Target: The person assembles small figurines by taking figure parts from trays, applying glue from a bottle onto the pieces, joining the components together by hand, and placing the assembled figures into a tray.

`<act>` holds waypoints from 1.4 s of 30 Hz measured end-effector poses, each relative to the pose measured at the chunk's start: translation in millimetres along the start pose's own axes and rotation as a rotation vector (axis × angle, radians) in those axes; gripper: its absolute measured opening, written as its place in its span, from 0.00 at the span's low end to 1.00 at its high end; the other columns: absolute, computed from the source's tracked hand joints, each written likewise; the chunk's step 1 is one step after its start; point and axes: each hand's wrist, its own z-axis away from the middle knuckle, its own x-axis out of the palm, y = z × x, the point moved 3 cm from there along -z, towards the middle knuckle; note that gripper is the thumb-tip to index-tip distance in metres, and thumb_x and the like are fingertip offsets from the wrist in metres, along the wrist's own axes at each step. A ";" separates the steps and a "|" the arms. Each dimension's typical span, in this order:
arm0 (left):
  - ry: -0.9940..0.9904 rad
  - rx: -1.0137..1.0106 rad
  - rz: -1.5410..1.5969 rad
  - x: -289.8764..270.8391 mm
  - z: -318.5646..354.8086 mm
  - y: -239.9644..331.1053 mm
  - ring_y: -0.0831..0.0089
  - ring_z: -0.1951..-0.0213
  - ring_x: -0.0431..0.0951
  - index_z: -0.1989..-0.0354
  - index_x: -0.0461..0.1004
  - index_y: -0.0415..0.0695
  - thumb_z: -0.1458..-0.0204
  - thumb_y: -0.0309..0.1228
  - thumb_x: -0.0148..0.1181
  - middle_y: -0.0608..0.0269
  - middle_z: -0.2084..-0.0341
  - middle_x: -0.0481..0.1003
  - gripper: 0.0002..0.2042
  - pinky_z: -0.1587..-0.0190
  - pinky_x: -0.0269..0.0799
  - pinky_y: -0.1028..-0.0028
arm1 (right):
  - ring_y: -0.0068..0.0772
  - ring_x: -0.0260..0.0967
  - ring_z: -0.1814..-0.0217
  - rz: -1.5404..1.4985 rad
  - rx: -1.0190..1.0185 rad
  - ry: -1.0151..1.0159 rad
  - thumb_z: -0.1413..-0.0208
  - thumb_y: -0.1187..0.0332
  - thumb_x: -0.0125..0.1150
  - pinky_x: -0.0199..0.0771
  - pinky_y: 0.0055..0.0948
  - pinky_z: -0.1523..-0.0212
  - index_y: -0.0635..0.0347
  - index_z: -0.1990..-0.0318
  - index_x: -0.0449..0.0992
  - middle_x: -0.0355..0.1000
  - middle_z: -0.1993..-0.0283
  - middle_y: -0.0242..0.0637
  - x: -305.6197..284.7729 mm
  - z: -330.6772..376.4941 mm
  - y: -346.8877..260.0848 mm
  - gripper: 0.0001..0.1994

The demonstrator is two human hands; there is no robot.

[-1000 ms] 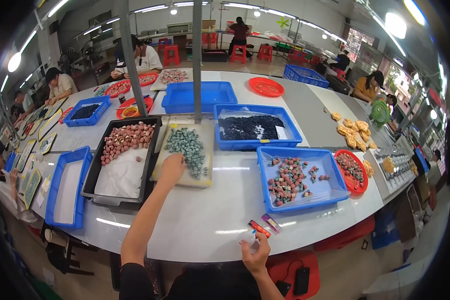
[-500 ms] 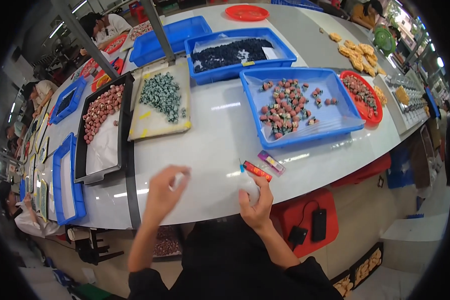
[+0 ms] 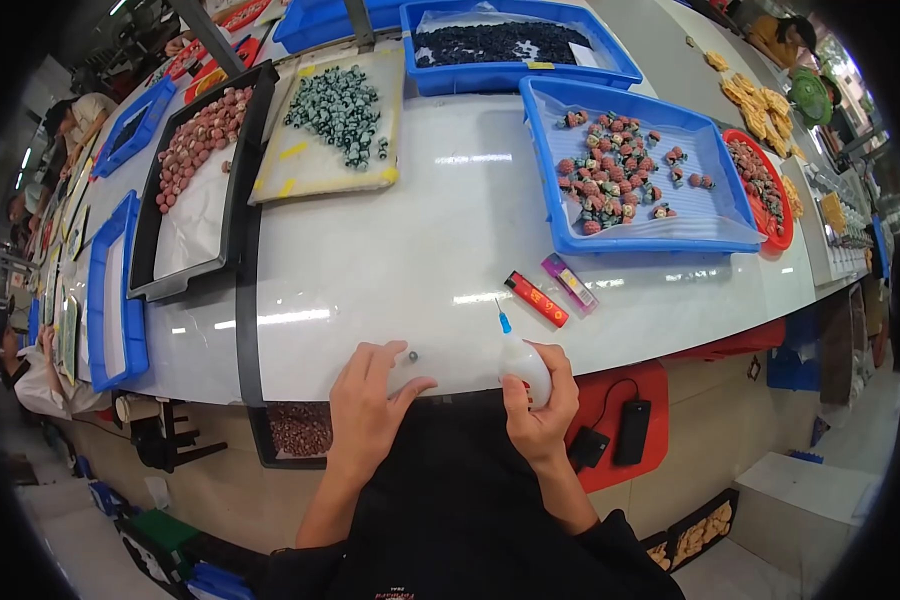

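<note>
Beads are what we have under our hands: one small dark bead (image 3: 411, 356) lies on the white table (image 3: 390, 260) near its front edge, just beside the fingertips of our left hand (image 3: 367, 413). That hand rests palm down with its fingers spread loosely, touching the table and pinching nothing; the bead sits free, apart from the thumb. To the right, our right hand (image 3: 542, 405) is wrapped around a small white squeeze bottle (image 3: 523, 362), its fingers pressed together on the body, and the bottle's blue needle tip (image 3: 503, 318) points up and away from us, not at the bead.

Going left to right across the table behind: a blue tray (image 3: 110, 290) with a white sheet stands at the far left, then a black tray (image 3: 195, 170) of reddish beads, then a pale board (image 3: 335, 125) carrying a heap of green beads. Nearer us, just beyond the bottle, lie a red stick-shaped thing (image 3: 536, 299) and a purple one (image 3: 570, 281), side by side. Behind them a blue tray (image 3: 635, 165) holds mixed red and green pieces, and a red dish (image 3: 765, 180) sits at its right.

We judge the work barely begun: a single bead is out in front, the nozzle has not met it, and the heaps in the trays look full. Whether anything has been applied to the bead we cannot tell; it is too small.
</note>
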 end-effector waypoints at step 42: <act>-0.087 -0.246 0.694 -14.7 18.1 -14.2 0.75 0.61 0.71 0.50 0.63 0.35 0.43 0.19 0.45 0.59 0.61 0.70 0.12 0.55 0.68 0.76 | 0.21 0.68 0.70 -0.153 0.091 -0.045 0.54 0.74 0.63 0.67 0.19 0.70 0.67 0.54 0.64 0.70 0.66 0.38 -7.3 32.7 -8.4 0.20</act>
